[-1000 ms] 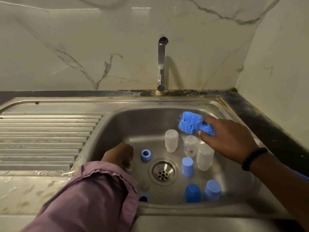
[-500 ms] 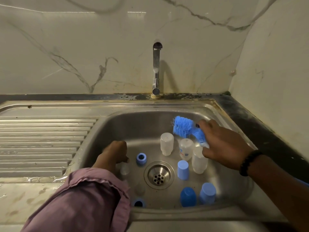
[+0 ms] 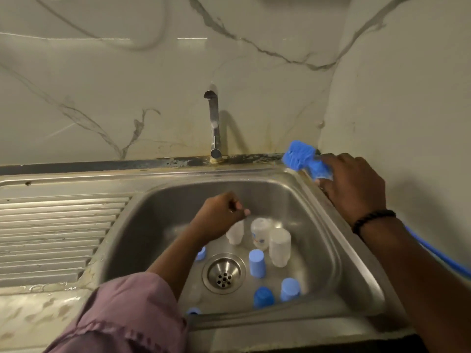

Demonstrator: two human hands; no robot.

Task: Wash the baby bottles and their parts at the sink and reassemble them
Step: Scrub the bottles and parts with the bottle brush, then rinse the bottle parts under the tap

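Note:
Three clear baby bottles stand in the steel sink [image 3: 356, 284]: one [image 3: 235, 235] by my left hand, one with a printed label [image 3: 260, 233], one upside down [image 3: 279, 247]. Blue caps [image 3: 257, 263] [image 3: 290, 289] [image 3: 263, 298] stand near the drain. A blue ring [image 3: 201, 254] peeks out beside my left forearm, another [image 3: 193, 312] at the sink's front wall. My left hand [image 3: 219, 217] hovers over the basin, fingers curled; blur hides whether it holds anything. My right hand [image 3: 354, 189] grips a blue bottle brush [image 3: 300, 155] at the sink's back right corner.
The tap [image 3: 214, 123] rises at the back centre, no water running. A ribbed drainboard [image 3: 51, 238] lies to the left, with a wet counter [image 3: 38, 314] in front of it. The drain [image 3: 224, 273] is in the basin's middle. Marble walls close the back and right.
My right hand lifted the brush from above the bottles to the sink's back right corner. My left hand rose from the basin's left floor toward the middle. The camera tilted up.

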